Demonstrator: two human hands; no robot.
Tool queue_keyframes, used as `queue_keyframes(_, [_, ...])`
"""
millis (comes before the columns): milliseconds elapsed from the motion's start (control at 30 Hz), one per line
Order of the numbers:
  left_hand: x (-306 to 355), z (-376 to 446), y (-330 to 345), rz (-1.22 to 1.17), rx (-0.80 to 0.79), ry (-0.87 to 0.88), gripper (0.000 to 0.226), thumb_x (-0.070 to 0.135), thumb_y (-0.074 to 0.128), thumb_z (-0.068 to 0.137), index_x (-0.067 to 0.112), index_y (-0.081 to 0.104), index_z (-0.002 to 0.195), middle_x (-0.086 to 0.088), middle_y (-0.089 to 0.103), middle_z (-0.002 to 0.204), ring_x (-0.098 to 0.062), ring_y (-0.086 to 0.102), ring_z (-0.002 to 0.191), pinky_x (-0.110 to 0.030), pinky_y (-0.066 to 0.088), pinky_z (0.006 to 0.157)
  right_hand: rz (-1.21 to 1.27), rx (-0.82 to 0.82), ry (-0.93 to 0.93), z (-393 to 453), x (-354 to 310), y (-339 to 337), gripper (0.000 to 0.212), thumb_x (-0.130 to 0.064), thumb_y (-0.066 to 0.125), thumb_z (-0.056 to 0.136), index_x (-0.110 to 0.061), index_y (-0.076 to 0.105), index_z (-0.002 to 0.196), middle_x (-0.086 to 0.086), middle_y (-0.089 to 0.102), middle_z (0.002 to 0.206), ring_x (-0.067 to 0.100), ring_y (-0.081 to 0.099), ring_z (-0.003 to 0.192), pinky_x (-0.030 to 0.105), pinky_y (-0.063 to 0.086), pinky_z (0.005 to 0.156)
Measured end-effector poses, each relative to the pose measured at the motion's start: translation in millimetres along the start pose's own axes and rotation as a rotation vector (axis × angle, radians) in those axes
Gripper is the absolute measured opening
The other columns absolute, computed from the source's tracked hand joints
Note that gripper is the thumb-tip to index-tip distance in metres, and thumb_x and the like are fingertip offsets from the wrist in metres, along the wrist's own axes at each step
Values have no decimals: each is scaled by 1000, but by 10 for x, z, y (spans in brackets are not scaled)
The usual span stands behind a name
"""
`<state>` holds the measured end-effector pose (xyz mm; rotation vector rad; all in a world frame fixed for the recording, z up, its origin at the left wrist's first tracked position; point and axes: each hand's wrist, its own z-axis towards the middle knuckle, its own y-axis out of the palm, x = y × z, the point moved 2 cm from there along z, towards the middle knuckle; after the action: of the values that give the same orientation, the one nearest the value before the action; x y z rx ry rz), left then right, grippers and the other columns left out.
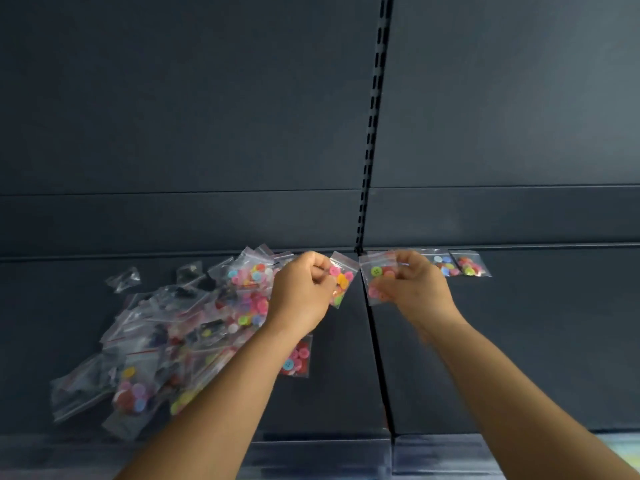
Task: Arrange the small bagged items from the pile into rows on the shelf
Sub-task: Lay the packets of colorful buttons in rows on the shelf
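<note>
A loose pile of small clear zip bags point(180, 327) filled with coloured buttons lies on the left half of the dark shelf point(519, 341). My left hand point(301, 289) pinches one bag of pink and orange buttons point(341, 278) just above the shelf, right of the pile. My right hand point(415, 285) holds another bag with green and pink buttons point(375, 275) near the shelf's centre seam. Behind my right hand, two button bags point(469, 264) lie side by side along the back edge of the shelf.
The dark back panel point(207, 116) rises behind the shelf, with a slotted upright point(372, 133) at its middle. A seam point(379, 358) splits the shelf into two boards. One bag with a blue button point(298, 356) lies apart, right of the pile.
</note>
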<state>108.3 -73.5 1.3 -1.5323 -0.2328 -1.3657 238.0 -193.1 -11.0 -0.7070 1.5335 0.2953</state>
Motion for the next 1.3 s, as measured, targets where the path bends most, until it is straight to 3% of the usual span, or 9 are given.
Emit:
queue_keyframes(100, [221,27,354,-11,-35,-2,10,17,61,87,27,60,86,18,62,74,5,57,64,-11,43,53,-31,52,-37,60,55,-394,10,-11,60,82,-13,65,91,-2,71,69,12,65,66,37,55,77])
queue_keyframes(233, [524,43,888,-47,-46,-22,12,18,61,87,28,61,80,16,64,72,7,57,61,-6,42,49,-71,149,-63,186,155,-956,18,-17,57,86,-24,68,73,-5,65,60,14,57,58,26,44,56])
queue_keyframes(400, [907,116,1599,-89,-65,-56,15,16,61,88,28,60,78,17,60,70,7,55,59,-3,38,48,-70,176,-28,425,309,-1682,20,-15,59,85,-24,69,70,-2,68,59,20,62,61,29,45,59])
queue_keyframes(600, [1270,277,2301,-42,-69,-78,16,13,58,89,25,59,80,18,58,71,4,55,64,-5,36,47,-164,225,-17,795,509,-2367,15,-18,60,85,-26,67,74,-14,68,57,-2,61,52,24,42,52])
queue_keyframes(867, [1517,463,2908,106,-76,-118,15,7,48,93,16,56,103,-1,65,99,-18,60,85,-29,50,64,-318,230,-8,1186,767,-2688,21,-20,61,87,-16,64,107,-6,70,91,3,60,74,13,39,57])
queue_keyframes(1000, [1493,463,2986,261,-83,-32,39,-1,53,89,16,47,124,-3,53,123,-22,55,105,-33,49,82,-400,199,-15,1225,853,-2676,34,-17,61,87,-12,53,120,-5,68,88,9,60,83,12,40,67])
queue_keyframes(1067, [1482,445,2957,410,-89,94,39,0,56,88,15,50,124,-2,48,124,-21,47,114,-31,45,87,-499,196,-69,1201,863,-2672,36,-18,61,87,-14,53,121,2,62,109,19,58,100,22,42,78])
queue_keyframes(1200, [1426,318,2936,607,-322,384,33,-3,50,89,10,60,118,-1,50,128,-20,40,120,-31,39,97,-700,106,-292,1078,817,-2628,10,-14,61,85,-19,68,90,1,59,106,23,52,99,32,43,79])
queue_keyframes(1300, [1371,240,2920,640,-422,397,48,-6,44,89,9,46,134,-2,40,143,-22,37,128,-32,35,104,-840,-16,-344,1021,850,-2585,16,-13,54,89,-14,68,80,0,62,93,26,54,92,38,46,79])
